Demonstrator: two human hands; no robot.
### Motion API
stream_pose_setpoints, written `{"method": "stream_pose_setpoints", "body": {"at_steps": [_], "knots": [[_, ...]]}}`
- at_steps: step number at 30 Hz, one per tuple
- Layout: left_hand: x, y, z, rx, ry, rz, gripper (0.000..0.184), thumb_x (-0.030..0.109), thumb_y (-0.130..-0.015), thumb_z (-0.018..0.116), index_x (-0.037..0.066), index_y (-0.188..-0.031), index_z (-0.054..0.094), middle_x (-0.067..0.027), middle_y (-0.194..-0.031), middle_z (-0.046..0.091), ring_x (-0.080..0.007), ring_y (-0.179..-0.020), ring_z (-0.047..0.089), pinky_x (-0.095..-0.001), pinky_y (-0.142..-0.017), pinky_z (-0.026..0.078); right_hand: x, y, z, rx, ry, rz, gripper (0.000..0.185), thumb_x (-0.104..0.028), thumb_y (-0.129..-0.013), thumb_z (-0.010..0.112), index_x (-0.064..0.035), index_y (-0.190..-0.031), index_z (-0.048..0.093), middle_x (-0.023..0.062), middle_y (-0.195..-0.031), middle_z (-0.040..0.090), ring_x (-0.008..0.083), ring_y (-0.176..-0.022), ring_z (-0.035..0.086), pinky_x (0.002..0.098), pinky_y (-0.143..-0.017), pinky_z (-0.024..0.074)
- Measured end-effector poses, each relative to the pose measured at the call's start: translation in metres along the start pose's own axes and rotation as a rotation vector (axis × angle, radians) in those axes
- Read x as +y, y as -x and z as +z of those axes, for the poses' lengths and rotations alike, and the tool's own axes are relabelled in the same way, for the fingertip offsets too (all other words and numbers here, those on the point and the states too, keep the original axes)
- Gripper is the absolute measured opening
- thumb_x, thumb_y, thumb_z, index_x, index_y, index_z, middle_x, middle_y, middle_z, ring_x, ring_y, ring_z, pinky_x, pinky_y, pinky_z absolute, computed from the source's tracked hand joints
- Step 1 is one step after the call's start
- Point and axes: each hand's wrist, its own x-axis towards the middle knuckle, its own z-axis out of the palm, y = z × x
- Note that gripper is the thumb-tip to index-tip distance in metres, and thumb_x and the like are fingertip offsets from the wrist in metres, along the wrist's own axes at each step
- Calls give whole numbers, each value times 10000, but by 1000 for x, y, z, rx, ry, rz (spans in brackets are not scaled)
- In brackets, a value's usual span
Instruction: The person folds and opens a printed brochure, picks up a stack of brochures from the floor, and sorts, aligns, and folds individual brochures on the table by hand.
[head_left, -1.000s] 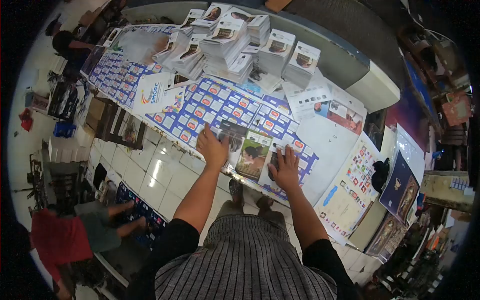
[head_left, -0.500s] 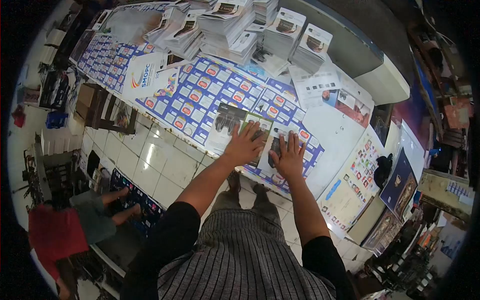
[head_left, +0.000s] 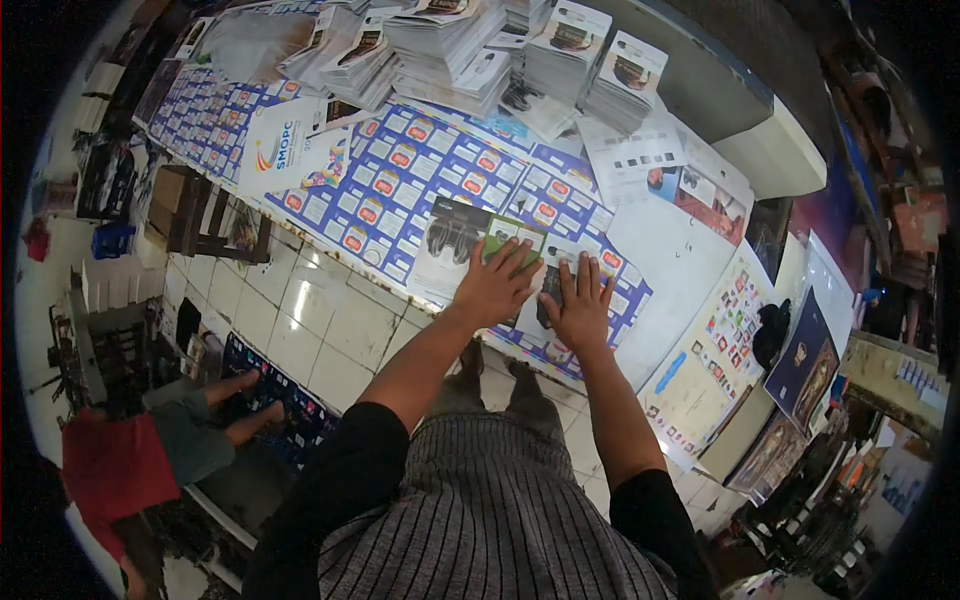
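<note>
An unfolded leaflet (head_left: pixel 443 252) lies on the blue patterned sheet (head_left: pixel 400 160) that covers the table. Its left panel shows a dark picture on white, its middle panel is green, and its right part is pale with a dark shape. My left hand (head_left: pixel 497 286) rests flat on the middle panel with fingers spread and hides much of it. Flat on the right part is my right hand (head_left: pixel 579 305), its fingers apart and pointing away from me. The two hands are close together, with a narrow gap between them.
Tall stacks of folded leaflets (head_left: pixel 440 50) stand along the table's back. A white SMOPC sheet (head_left: pixel 290 150) lies to the left, printed sheets (head_left: pixel 708 345) to the right. A person in a red shirt (head_left: pixel 120 460) is at the lower left, near a dark printed panel.
My left hand has moved right from the leaflet's left edge onto its middle panel, uncovering the left panel. My right hand stays on the right part. The view has shifted slightly.
</note>
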Motion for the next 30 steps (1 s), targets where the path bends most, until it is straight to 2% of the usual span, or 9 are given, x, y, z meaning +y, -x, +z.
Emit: {"method": "stream_pose_setpoints", "body": {"at_steps": [9, 12, 14, 17, 21, 22, 25, 27, 30], "knots": [[-4, 2, 9, 114, 103, 14, 522, 463, -985, 474, 247, -1460, 449, -74, -1573, 319, -263, -1455, 276, -649, -1111, 186, 2, 1, 3, 18, 12, -8, 669, -548, -932, 543, -168, -1473, 436, 193, -1553, 311, 370, -1453, 259, 645, -1138, 163], [-8, 3, 9, 142, 100, 41, 606, 537, -940, 522, 247, -1466, 440, -77, -1572, 318, -277, -1471, 244, -656, -1116, 162, -1, 0, 0, -4, 7, 7, 662, -546, -939, 536, -168, -1474, 437, 190, -1558, 306, 363, -1460, 250, 639, -1146, 149], [-9, 3, 0, 44, 227, 28, 744, 601, -864, 599, 254, -1491, 401, -78, -1584, 290, -283, -1488, 199, -658, -1128, 126, -3, -1, -2, -34, -7, 28, 651, -539, -948, 527, -168, -1475, 435, 188, -1565, 296, 359, -1466, 240, 633, -1154, 135], [-10, -1, -6, -108, 199, 17, 857, 708, -828, 583, 312, -1536, 308, -83, -1612, 212, -310, -1490, 174, -670, -1131, 102, 1, -1, -1, -42, 8, 13, 656, -541, -951, 515, -157, -1477, 433, 192, -1570, 284, 357, -1471, 232, 629, -1158, 125], [-3, -12, -24, -196, 167, 11, 889, 691, -806, 626, 323, -1541, 289, -99, -1613, 193, -325, -1493, 156, -691, -1123, 88, 8, 29, 3, 45, -168, 88, 642, -411, -906, 651, -93, -1422, 440, 200, -1533, 329, 385, -1452, 253, 630, -1152, 150], [1, -15, -31, -267, 167, -36, 874, 648, -804, 657, 319, -1534, 307, -92, -1619, 181, -312, -1502, 135, -684, -1129, 74, 5, 40, 3, 110, -201, 87, 603, -329, -870, 711, -73, -1357, 462, 202, -1477, 383, 396, -1408, 313, 628, -1130, 197], [11, -21, -45, -388, 177, -102, 881, 580, -796, 709, 318, -1534, 306, -84, -1624, 163, -300, -1513, 96, -695, -1129, 74, 9, 37, 2, 193, -245, 237, 573, -314, -854, 725, -70, -1315, 487, 194, -1413, 435, 386, -1364, 362, 600, -1117, 228], [14, -24, -48, -435, 151, -128, 939, 568, -765, 756, 325, -1538, 280, -108, -1617, 146, -335, -1504, 96, -728, -1111, 92, 22, 11, 2, 266, -162, 282, 564, -304, -831, 739, -78, -1293, 507, 172, -1384, 463, 372, -1326, 394, 564, -1079, 277], [23, -33, -57, -517, 119, -153, 929, 553, -779, 750, 327, -1540, 268, -124, -1616, 126, -343, -1505, 78, -741, -1109, 106, 48, -28, -9, 344, -164, 349, 580, -322, -794, 764, -94, -1278, 542, 120, -1302, 510, 302, -1280, 427, 508, -1014, 316]]}}
